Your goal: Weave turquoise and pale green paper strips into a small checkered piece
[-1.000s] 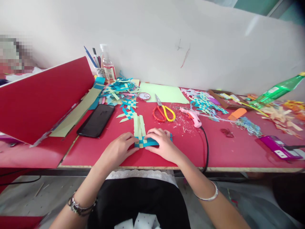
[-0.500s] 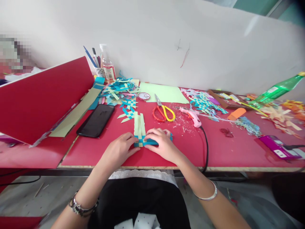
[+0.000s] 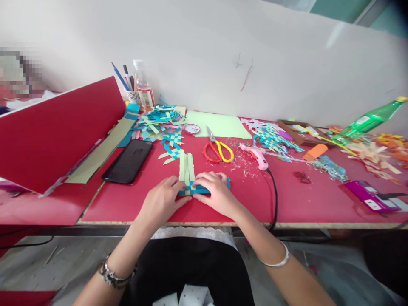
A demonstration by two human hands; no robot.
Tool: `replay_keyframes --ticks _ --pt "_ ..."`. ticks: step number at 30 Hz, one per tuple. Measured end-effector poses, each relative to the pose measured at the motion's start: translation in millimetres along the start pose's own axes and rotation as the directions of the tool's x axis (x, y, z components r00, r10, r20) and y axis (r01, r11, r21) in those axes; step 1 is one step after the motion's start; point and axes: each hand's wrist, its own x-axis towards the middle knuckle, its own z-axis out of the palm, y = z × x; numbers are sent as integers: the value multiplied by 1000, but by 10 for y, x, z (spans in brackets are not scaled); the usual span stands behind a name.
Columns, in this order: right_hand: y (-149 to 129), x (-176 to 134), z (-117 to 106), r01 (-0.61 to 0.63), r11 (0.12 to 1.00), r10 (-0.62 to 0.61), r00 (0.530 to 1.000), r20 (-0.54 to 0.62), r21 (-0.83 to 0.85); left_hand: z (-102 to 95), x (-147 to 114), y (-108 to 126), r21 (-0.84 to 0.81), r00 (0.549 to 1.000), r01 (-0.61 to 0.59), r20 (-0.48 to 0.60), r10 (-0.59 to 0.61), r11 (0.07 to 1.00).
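Observation:
Blue and pale-green woven paper strips (image 3: 188,188) lie on the red tabletop close to its front edge. Two pale-green strips point away from me, and blue ones run off to the right. At the left end of the weave, my left hand (image 3: 164,197) grips it between thumb and fingers. My right hand (image 3: 214,190) is curled over the blue strips, its thumb and fingertips pressing at the crossing; it hides part of them. Just beyond lies another small woven piece (image 3: 172,152).
Scissors (image 3: 219,151) and a pink glue gun (image 3: 259,157) with a black cord lie beyond my right hand. A black phone (image 3: 128,162) lies left, beside a standing red board (image 3: 60,131). Paper-strip piles (image 3: 162,119) and a green bottle (image 3: 371,120) are farther back.
My left thumb has slid slightly right along the near edge of the woven strips. The right hand keeps almost the same place, and the strips stay put.

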Motion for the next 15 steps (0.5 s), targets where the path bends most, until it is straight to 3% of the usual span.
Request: replay_keyframes --ticks 15 --pt "7 4 3 -10 1000 11 1000 10 -6 48 34 -23 -289 993 119 27 -117 950"
